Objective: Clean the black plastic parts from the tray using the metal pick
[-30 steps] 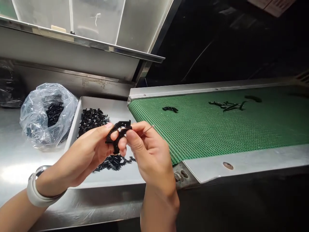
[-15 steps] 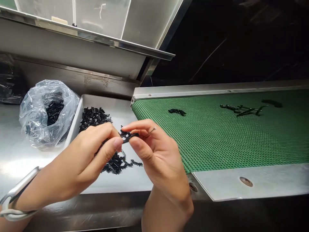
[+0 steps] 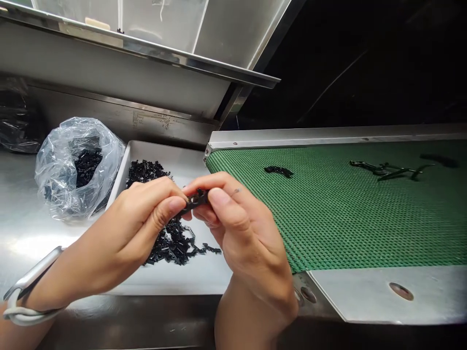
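One black part (image 3: 196, 200), gripped at either end by the left hand (image 3: 134, 233) and right hand (image 3: 248, 233), held above a white tray (image 3: 182, 286). Small black pieces (image 3: 173, 245), heaped in the tray. Clear plastic bag (image 3: 56, 182), set beside it, dark contents partly exposed. Curved black piece (image 3: 279, 171), laid on a green belt (image 3: 328, 214).

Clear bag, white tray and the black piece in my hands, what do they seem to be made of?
Clear bag: likely thin, glossy plastic film; it crinkles and catches highlights.
White tray: probably smooth, semi-matte plastic, from its even surface; coated metal is possible.
Black piece: dark with a faint sheen, perhaps moulded plastic or painted metal; too covered to tell.
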The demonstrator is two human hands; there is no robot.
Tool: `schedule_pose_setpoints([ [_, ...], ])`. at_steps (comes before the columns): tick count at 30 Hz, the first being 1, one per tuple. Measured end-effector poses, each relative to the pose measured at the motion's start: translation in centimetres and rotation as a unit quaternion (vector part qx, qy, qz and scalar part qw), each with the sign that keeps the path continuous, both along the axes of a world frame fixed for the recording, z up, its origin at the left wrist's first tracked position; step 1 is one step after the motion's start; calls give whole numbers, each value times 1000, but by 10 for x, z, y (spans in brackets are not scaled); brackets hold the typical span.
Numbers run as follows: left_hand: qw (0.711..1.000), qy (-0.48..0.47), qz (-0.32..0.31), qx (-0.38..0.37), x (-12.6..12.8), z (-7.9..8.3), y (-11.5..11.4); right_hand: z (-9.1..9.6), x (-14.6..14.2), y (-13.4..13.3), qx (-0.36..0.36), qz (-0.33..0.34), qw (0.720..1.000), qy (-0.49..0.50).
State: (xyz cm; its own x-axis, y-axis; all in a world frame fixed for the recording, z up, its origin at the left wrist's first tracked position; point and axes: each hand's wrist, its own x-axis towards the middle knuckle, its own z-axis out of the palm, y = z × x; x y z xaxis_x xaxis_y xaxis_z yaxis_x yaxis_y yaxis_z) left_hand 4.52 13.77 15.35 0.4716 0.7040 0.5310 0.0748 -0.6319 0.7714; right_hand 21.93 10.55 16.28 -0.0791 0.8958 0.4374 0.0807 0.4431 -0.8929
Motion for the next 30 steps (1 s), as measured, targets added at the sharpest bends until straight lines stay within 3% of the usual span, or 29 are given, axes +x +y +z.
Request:
schedule_pose_setpoints([
  [6, 997, -35, -24, -59, 0, 4, 4, 0, 6, 8, -17, 32, 999, 31],
  [9, 990, -60, -41, -124, -1, 4, 6, 0, 4, 11, -31, 81, 996, 27],
  [12, 977, -92, -57, -182, -4, 3, 9, 0, 2, 12, -24, 81, 996, 33],
  [18, 925, -175, -180, -284, -5, 3, 18, -1, 8, 10, -23, 87, 993, 79],
  [22, 896, -209, -211, -330, -2, 3, 18, 1, 9, 9, -38, 106, 990, 86],
  [30, 949, -136, -134, -251, -3, 3, 17, -3, -4, 6, -38, 45, 996, 60],
])
